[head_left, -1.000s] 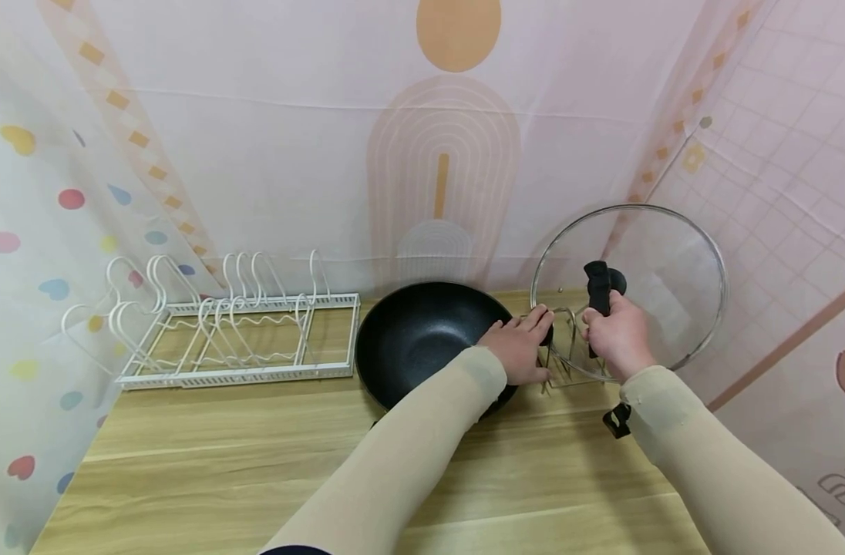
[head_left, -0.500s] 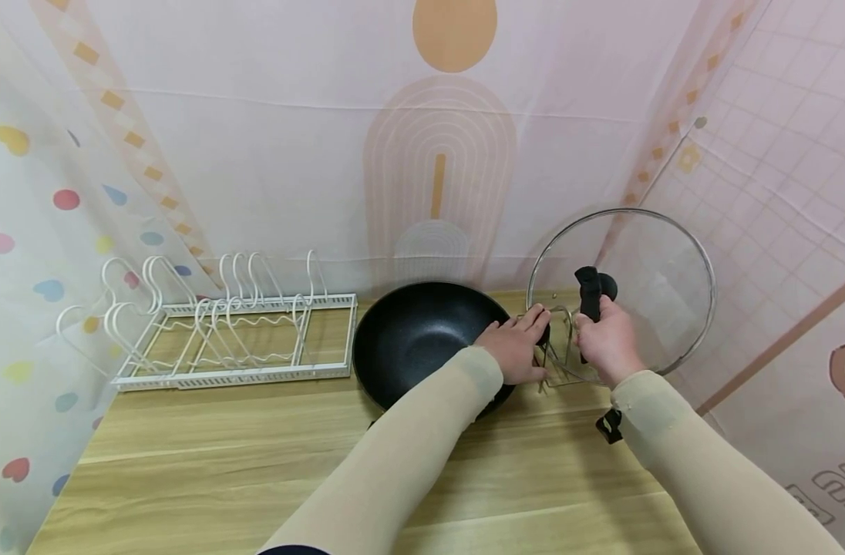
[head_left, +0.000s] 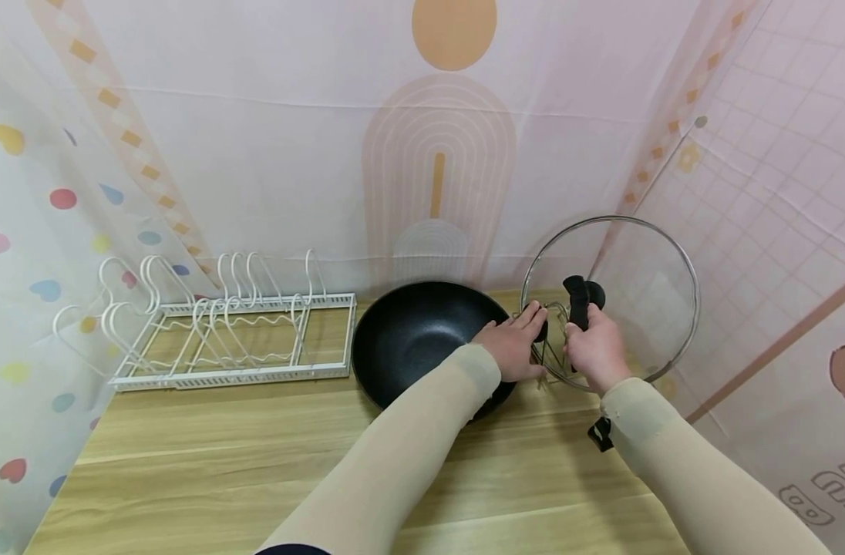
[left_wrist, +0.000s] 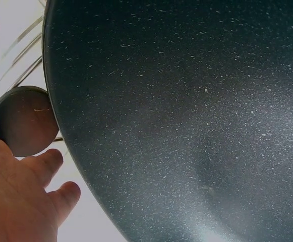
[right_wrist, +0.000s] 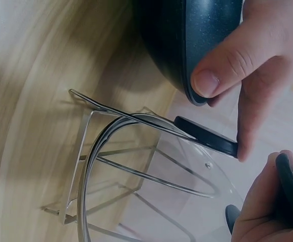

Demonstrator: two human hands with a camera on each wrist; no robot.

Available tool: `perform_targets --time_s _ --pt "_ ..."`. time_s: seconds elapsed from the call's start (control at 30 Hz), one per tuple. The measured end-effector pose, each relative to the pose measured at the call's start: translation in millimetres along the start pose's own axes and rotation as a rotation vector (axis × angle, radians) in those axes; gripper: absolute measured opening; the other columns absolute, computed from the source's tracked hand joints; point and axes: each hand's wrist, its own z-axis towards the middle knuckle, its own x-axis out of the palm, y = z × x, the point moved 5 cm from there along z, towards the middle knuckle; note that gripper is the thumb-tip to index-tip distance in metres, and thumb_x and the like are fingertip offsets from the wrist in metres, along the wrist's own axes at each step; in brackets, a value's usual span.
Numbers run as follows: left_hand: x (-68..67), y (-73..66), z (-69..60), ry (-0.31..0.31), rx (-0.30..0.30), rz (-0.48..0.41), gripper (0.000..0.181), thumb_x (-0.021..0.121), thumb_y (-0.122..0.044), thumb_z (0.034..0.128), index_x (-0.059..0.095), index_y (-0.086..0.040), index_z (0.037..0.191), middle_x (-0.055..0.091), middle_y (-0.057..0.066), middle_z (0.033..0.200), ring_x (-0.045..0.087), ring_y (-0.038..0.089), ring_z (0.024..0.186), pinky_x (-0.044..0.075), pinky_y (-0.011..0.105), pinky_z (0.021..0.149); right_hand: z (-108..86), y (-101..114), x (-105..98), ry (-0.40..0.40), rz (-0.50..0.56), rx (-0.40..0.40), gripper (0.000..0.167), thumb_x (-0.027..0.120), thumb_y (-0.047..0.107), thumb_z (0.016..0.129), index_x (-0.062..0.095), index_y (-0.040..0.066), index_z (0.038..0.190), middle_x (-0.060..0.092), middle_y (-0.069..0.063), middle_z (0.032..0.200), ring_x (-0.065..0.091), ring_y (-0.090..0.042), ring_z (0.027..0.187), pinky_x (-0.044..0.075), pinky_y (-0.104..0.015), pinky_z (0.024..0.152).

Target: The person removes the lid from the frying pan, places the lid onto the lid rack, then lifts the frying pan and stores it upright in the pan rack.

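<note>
My right hand (head_left: 596, 348) grips the black handle (head_left: 577, 299) of a glass lid (head_left: 661, 301). The lid stands upright, its rim (right_wrist: 88, 184) among the wires of a small metal rack (right_wrist: 78, 151). My left hand (head_left: 511, 351) reaches over the right side of a black wok (head_left: 422, 331), fingers spread and mostly straight. In the right wrist view its thumb lies against the wok's rim and another finger touches the end of a flat black disc (right_wrist: 207, 136) on the rack. The left wrist view shows that disc (left_wrist: 25, 121) beside the wok (left_wrist: 186, 121).
A white wire rack (head_left: 235, 378) with several upright loops stands left of the wok on the wooden table (head_left: 221, 462). A small black object (head_left: 600, 434) shows beside my right sleeve. Patterned curtains (head_left: 256, 154) hang behind and at both sides.
The lid has moved left and slightly down with my right hand, closer to my left hand. My left hand has kept its place at the wok's side.
</note>
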Motion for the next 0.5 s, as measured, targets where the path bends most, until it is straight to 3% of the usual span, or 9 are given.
perform_targets --time_s 0.3,0.5 --pt "-0.2 -0.2 0.6 0.015 -0.003 -0.005 0.103 0.06 -0.064 0.099 -0.008 -0.032 0.17 -0.012 -0.013 0.177 0.028 0.022 0.162 0.026 0.049 0.131 -1.3 -2.4 3.9 -0.007 -0.026 -0.009 0.069 0.043 0.014 0.111 0.007 0.002 0.168 0.056 -0.033 0.144 0.065 -0.016 0.075 0.051 -0.024 0.064" --pt "-1.4 0.1 -0.9 0.014 0.003 -0.008 0.103 0.06 -0.063 0.0995 -0.006 -0.03 0.17 -0.01 -0.011 0.178 0.028 0.023 0.161 0.027 0.051 0.13 -0.5 -2.5 4.7 -0.026 -0.065 -0.04 0.06 0.042 0.012 0.11 0.024 -0.002 0.165 0.065 -0.028 0.123 0.066 -0.018 0.073 0.051 -0.027 0.064"
